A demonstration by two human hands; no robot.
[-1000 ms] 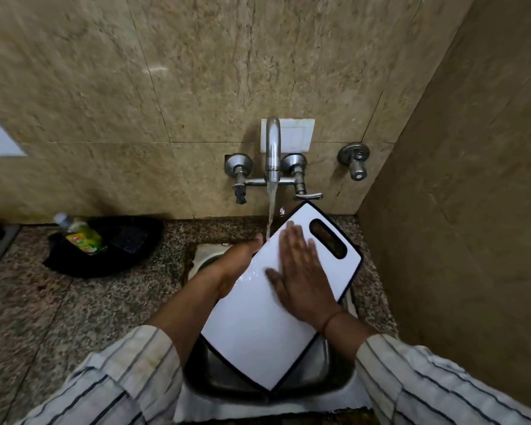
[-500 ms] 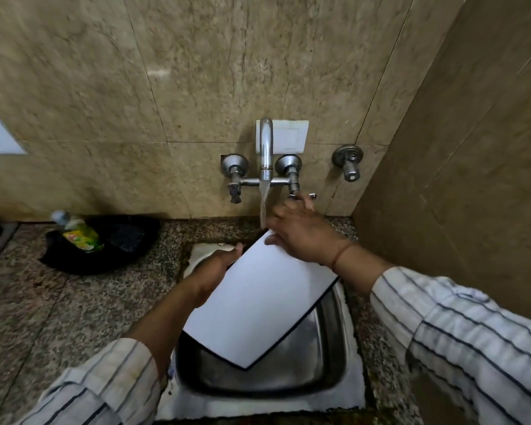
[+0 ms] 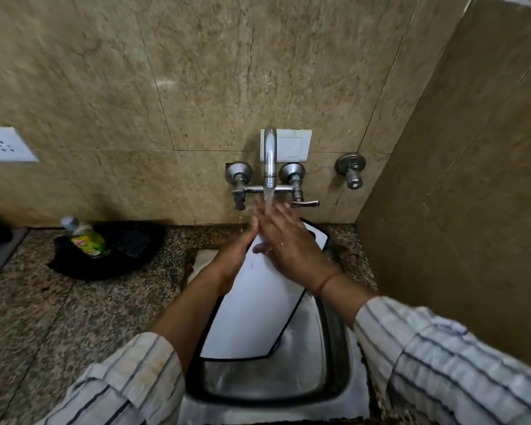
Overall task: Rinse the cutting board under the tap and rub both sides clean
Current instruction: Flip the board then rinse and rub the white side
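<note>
The white cutting board [image 3: 252, 317] with a black rim leans lengthwise in the steel sink [image 3: 328, 363], its lower end inside the basin and its top near the wall. My left hand [image 3: 236, 256] grips the board's left edge near the top. My right hand [image 3: 288, 243] lies flat across the board's upper face, fingers spread and reaching into the running water [image 3: 269, 199]. The stream falls from the wall tap [image 3: 269, 161] onto my fingers and the board's top. The board's handle slot is hidden under my right hand.
A green dish-soap bottle [image 3: 88, 240] lies on a black cloth [image 3: 129, 250] on the granite counter [image 3: 74, 317] to the left. A tiled side wall [image 3: 457, 210] stands close on the right. A separate valve [image 3: 351, 170] and the tap lever [image 3: 305, 204] jut from the back wall.
My right hand went from the board's middle up to its top by the tap lever, and now lies flat there under the stream. The board swung straighter and sank lower in the sink.
</note>
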